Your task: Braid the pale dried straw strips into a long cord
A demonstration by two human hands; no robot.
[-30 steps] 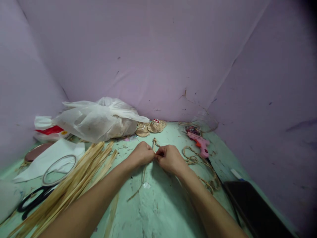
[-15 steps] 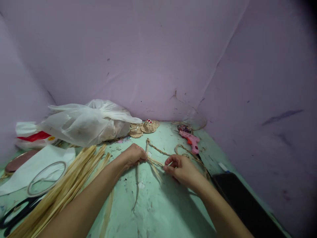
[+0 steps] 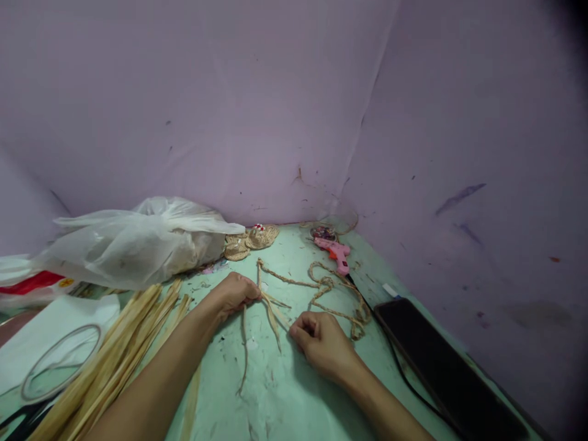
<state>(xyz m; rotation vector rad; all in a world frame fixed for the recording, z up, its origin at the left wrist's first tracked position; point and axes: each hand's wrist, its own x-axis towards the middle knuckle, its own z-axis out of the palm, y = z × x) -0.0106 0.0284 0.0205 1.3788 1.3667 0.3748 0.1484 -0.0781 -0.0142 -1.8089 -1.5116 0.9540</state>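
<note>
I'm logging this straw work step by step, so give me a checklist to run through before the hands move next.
1. Left hand pinches the tan braided straw cord where its loose straw strands begin: ok.
2. Right hand holds a strand: cannot tell; its fingers are curled.
3. Loose strands lie spread apart on the pale green table: ok.
4. Cord free of the pink glue gun and its black cable: cannot tell; they lie close together.
5. Bundle of flat pale straw strips lies beside the left forearm: ok.
</note>
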